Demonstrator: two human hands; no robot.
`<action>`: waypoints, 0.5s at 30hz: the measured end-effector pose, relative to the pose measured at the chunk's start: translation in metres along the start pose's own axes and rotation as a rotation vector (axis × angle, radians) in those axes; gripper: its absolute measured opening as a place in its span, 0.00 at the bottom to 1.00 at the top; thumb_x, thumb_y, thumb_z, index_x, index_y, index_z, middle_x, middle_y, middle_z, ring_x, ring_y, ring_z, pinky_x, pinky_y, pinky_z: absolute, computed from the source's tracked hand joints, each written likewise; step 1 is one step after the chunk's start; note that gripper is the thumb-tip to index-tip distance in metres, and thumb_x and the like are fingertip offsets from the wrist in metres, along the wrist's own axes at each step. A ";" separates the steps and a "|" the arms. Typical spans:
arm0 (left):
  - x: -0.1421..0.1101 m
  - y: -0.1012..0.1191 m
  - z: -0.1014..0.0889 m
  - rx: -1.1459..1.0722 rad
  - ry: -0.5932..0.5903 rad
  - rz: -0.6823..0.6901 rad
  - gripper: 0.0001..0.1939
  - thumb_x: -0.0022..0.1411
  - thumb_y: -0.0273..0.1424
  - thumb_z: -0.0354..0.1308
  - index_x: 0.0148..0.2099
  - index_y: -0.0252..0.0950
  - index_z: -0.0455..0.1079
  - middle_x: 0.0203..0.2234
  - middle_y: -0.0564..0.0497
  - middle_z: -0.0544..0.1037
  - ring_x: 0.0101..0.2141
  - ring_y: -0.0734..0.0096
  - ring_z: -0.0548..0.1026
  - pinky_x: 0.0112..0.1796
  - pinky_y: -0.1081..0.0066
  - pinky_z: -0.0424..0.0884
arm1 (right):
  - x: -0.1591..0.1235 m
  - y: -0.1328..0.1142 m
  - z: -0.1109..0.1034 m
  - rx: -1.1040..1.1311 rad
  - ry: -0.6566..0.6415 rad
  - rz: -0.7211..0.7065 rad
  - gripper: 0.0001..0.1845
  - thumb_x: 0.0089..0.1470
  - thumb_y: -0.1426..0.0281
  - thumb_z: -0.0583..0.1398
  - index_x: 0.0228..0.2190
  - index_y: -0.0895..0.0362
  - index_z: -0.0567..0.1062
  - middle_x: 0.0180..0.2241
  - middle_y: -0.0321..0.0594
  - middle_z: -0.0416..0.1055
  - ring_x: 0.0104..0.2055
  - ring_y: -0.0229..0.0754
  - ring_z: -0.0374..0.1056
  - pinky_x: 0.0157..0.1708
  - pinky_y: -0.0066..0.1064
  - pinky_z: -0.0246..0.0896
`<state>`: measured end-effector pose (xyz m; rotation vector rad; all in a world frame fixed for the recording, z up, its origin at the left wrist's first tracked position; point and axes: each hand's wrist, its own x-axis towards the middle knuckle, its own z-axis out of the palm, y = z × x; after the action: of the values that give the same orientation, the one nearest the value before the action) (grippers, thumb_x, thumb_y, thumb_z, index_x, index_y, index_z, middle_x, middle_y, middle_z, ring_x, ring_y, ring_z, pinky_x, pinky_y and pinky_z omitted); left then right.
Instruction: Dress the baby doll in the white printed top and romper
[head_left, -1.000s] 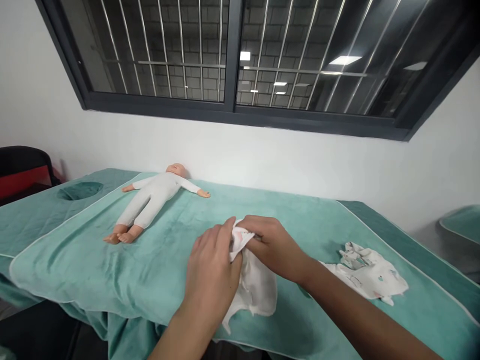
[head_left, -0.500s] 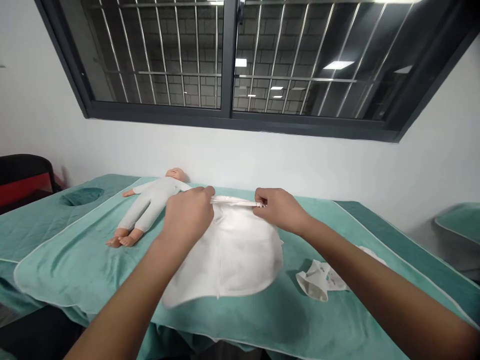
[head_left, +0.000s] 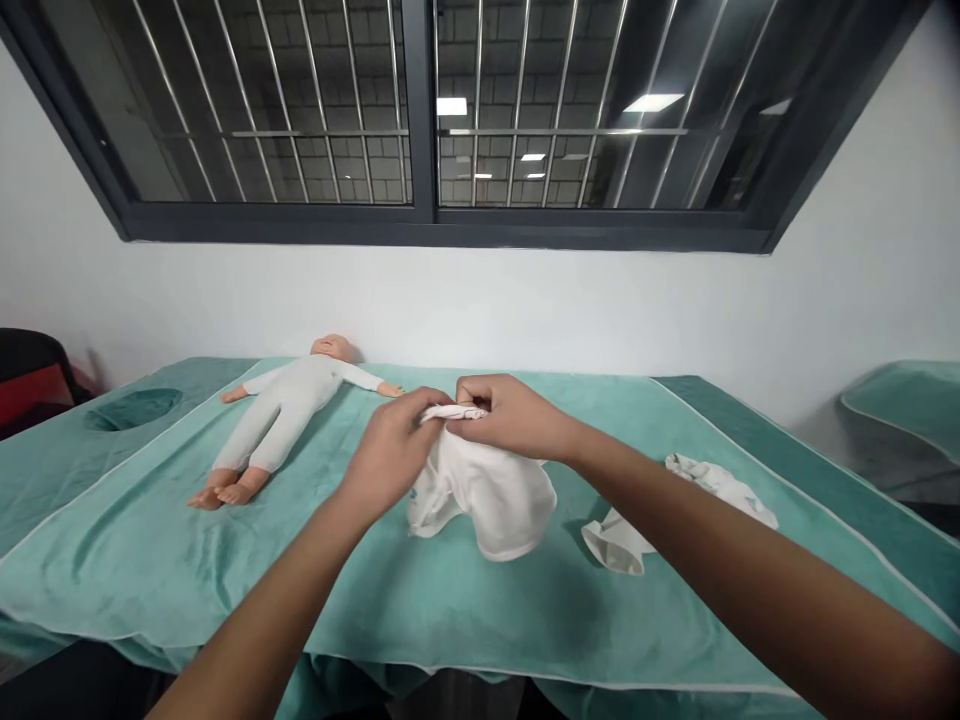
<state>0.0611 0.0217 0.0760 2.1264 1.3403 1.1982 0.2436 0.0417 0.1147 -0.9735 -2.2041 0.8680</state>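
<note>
A white cloth garment (head_left: 499, 495) hangs from both hands above the green cover, its lower part bunched into folds. My left hand (head_left: 397, 440) pinches one end of its upper edge. Close beside it, my right hand (head_left: 506, 412) grips the other end of that edge, so only a short strip shows between the fingers. The garment's exact kind cannot be made out. To the left, a baby doll (head_left: 289, 405) in a pale bodysuit lies on its back. Under my right forearm lies another white garment (head_left: 720, 488) with a small print, partly hidden by the arm.
The green sheet (head_left: 360, 610) with white piping covers a padded bed, which has an oval hole (head_left: 135, 408) at the left. A wall with a barred window (head_left: 427, 220) stands behind. There is a black and red chair (head_left: 34, 385) at far left and another green-covered surface (head_left: 907, 405) at right.
My hands have come closer together, and the garment's stretched edge is now gathered between them. Its cloth has gone from spread out to bunched. The view has shifted a little.
</note>
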 end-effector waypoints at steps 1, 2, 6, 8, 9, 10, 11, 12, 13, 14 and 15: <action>0.001 -0.002 -0.002 -0.019 0.064 -0.005 0.13 0.59 0.27 0.50 0.42 0.40 0.75 0.37 0.54 0.80 0.38 0.66 0.75 0.39 0.70 0.69 | -0.003 -0.002 -0.004 0.058 -0.110 0.008 0.13 0.47 0.67 0.62 0.24 0.56 0.61 0.23 0.27 0.55 0.26 0.31 0.51 0.25 0.25 0.44; 0.002 -0.004 -0.005 -0.025 0.123 -0.003 0.14 0.58 0.27 0.50 0.42 0.40 0.75 0.39 0.53 0.79 0.41 0.66 0.75 0.41 0.70 0.69 | -0.005 -0.004 -0.008 0.127 -0.221 0.013 0.15 0.47 0.65 0.64 0.25 0.56 0.62 0.24 0.27 0.56 0.26 0.31 0.52 0.25 0.25 0.45; 0.006 -0.003 -0.018 0.076 0.243 0.038 0.16 0.59 0.26 0.49 0.44 0.41 0.76 0.40 0.53 0.79 0.42 0.65 0.75 0.43 0.69 0.69 | -0.007 -0.005 -0.016 0.231 -0.348 0.036 0.17 0.49 0.63 0.64 0.26 0.55 0.60 0.23 0.27 0.55 0.25 0.31 0.52 0.24 0.25 0.45; 0.007 0.000 -0.023 0.137 0.254 0.063 0.18 0.57 0.25 0.48 0.45 0.41 0.76 0.40 0.53 0.78 0.40 0.66 0.75 0.41 0.69 0.69 | -0.005 0.000 -0.012 0.048 -0.229 0.085 0.12 0.49 0.67 0.62 0.27 0.54 0.62 0.24 0.28 0.58 0.25 0.32 0.53 0.24 0.25 0.45; 0.008 0.001 -0.026 0.171 0.251 0.084 0.19 0.56 0.24 0.48 0.45 0.41 0.75 0.40 0.53 0.78 0.39 0.67 0.75 0.41 0.69 0.69 | -0.003 0.003 -0.009 -0.080 -0.145 0.121 0.09 0.49 0.68 0.61 0.28 0.54 0.63 0.25 0.29 0.61 0.25 0.33 0.55 0.24 0.26 0.45; 0.008 0.002 -0.028 0.212 0.243 0.110 0.19 0.55 0.23 0.48 0.45 0.41 0.75 0.39 0.53 0.78 0.39 0.67 0.75 0.40 0.69 0.69 | -0.001 0.005 -0.004 -0.214 -0.049 0.155 0.07 0.49 0.69 0.60 0.30 0.54 0.65 0.26 0.30 0.63 0.26 0.34 0.56 0.24 0.26 0.45; 0.008 0.003 -0.029 0.261 0.234 0.137 0.19 0.55 0.24 0.48 0.45 0.41 0.75 0.39 0.53 0.78 0.38 0.66 0.75 0.40 0.69 0.68 | 0.000 0.008 0.000 -0.347 0.053 0.182 0.05 0.50 0.70 0.58 0.31 0.54 0.65 0.27 0.32 0.65 0.27 0.36 0.58 0.25 0.27 0.45; 0.007 0.004 -0.029 0.308 0.220 0.155 0.18 0.56 0.24 0.49 0.44 0.41 0.75 0.38 0.53 0.79 0.38 0.66 0.75 0.39 0.69 0.68 | 0.001 0.009 0.005 -0.469 0.146 0.199 0.04 0.52 0.69 0.57 0.33 0.53 0.66 0.27 0.33 0.66 0.27 0.37 0.59 0.26 0.28 0.45; 0.006 0.005 -0.029 0.342 0.206 0.158 0.16 0.58 0.26 0.49 0.43 0.41 0.75 0.37 0.53 0.79 0.38 0.65 0.75 0.39 0.68 0.68 | 0.002 0.008 0.010 -0.575 0.222 0.204 0.04 0.54 0.68 0.56 0.34 0.53 0.66 0.28 0.35 0.67 0.28 0.39 0.60 0.26 0.29 0.44; 0.006 0.008 -0.029 0.358 0.192 0.151 0.14 0.59 0.28 0.50 0.42 0.41 0.75 0.36 0.53 0.80 0.37 0.65 0.75 0.38 0.68 0.67 | 0.002 0.007 0.014 -0.663 0.280 0.190 0.04 0.56 0.67 0.54 0.35 0.54 0.66 0.28 0.36 0.68 0.28 0.39 0.61 0.27 0.29 0.44; 0.005 0.010 -0.028 0.358 0.179 0.141 0.13 0.61 0.29 0.50 0.42 0.41 0.75 0.36 0.53 0.80 0.37 0.65 0.76 0.38 0.69 0.67 | 0.004 0.004 0.018 -0.732 0.322 0.155 0.06 0.58 0.65 0.54 0.35 0.54 0.66 0.30 0.37 0.69 0.29 0.40 0.62 0.27 0.29 0.43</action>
<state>0.0457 0.0170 0.1013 2.4425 1.6082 1.3115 0.2305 0.0407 0.1012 -1.5050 -2.1931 -0.0839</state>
